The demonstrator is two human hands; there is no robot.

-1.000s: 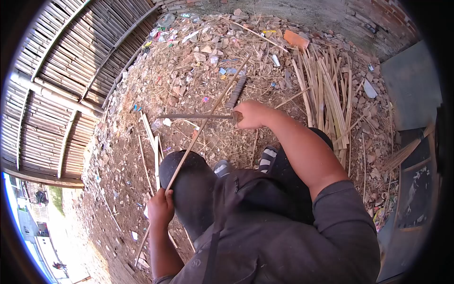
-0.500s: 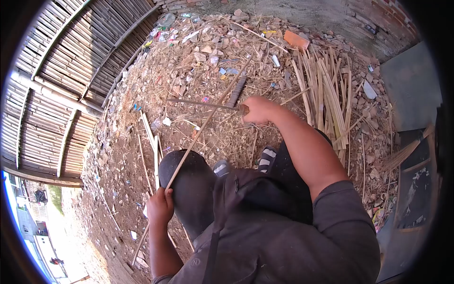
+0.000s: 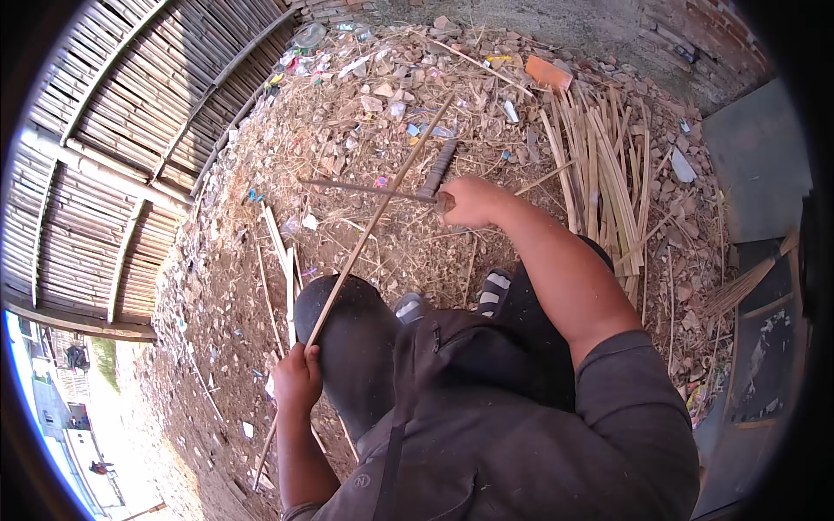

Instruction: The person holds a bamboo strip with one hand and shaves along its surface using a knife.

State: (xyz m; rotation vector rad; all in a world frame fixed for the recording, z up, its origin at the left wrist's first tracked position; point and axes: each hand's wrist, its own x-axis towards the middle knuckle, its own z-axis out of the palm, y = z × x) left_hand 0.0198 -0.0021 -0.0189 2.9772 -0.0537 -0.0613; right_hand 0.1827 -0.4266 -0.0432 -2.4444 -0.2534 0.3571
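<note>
My left hand (image 3: pixel 297 379) is closed around a long thin bamboo strip (image 3: pixel 369 227), which slants from beside my left knee up and away over the ground. My right hand (image 3: pixel 473 202) grips the handle of a knife (image 3: pixel 373 189) with a long, narrow, dark blade pointing left. That blade crosses the bamboo strip in this view, a little beyond its middle. Close past my right fist is a dark, ribbed rod-like piece (image 3: pixel 437 168), its near end by the base of the blade. My fingers hide most of the knife handle.
A pile of split bamboo strips (image 3: pixel 605 174) lies to the right, and a few pale strips (image 3: pixel 285 265) lie left of my knee. Rubble and litter cover the ground. A slatted bamboo wall (image 3: pixel 113 130) stands left, a twig broom (image 3: pixel 749 276) right, and an orange brick piece (image 3: pixel 549 73) far off.
The bamboo strip has shifted slightly, its far end now a little nearer and further left. The knife blade still crosses it, and both hands keep their grip almost in place.
</note>
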